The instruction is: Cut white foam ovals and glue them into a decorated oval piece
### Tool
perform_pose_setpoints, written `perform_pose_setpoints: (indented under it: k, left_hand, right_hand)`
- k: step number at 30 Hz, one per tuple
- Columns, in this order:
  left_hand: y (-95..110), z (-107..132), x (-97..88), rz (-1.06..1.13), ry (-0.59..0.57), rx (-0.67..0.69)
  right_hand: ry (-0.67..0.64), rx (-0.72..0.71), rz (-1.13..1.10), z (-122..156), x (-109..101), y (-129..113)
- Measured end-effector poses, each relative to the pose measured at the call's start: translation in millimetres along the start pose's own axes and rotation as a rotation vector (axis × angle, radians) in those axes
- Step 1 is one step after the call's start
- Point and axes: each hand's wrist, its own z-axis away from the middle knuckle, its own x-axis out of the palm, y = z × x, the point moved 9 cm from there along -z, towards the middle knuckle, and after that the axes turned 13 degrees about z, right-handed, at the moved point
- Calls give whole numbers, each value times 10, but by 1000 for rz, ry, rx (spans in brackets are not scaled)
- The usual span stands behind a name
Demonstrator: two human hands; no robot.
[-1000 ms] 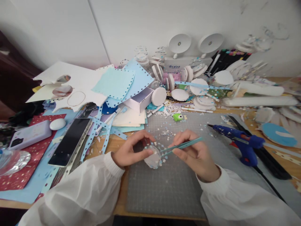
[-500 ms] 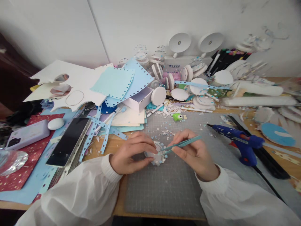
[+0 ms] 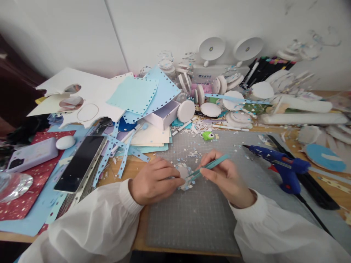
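Observation:
A small round white disc lies on the grey cutting mat, its rim covered with tiny white and pale-blue paper pieces. My left hand is at the disc's left side, thumb and fingertips closed together at its near edge, hiding part of it. In my right hand I pinch teal tweezers between thumb and fingers. Their tips point down-left and reach the disc's right rim. Whether they grip a paper piece is too small to tell.
Paper scraps lie on the cutting mat beyond the disc, near a green frog figure. A blue glue gun lies at right. A phone and star-punched paper strips are at left. White discs crowd the back.
My left fingers have closed together and moved slightly right onto the disc's near edge. The tweezers have shifted a little left and down, their tips now at the right rim.

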Motion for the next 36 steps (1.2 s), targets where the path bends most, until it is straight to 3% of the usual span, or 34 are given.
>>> perform_pose_setpoints:
  k: [12, 24, 28, 36]
  left_hand:
    - [17, 9, 42, 4, -33, 5]
    - [-16, 35, 66, 77, -20, 12]
    - [-10, 32, 76, 77, -41, -1]
    - [-22, 15, 75, 102, -34, -14]
  right_hand:
    - [15, 143, -89, -10, 15, 150]
    - [253, 263, -543, -54, -230, 174]
    - [226, 323, -588, -50, -207, 236]
    - [189, 282, -514, -39, -147, 167]
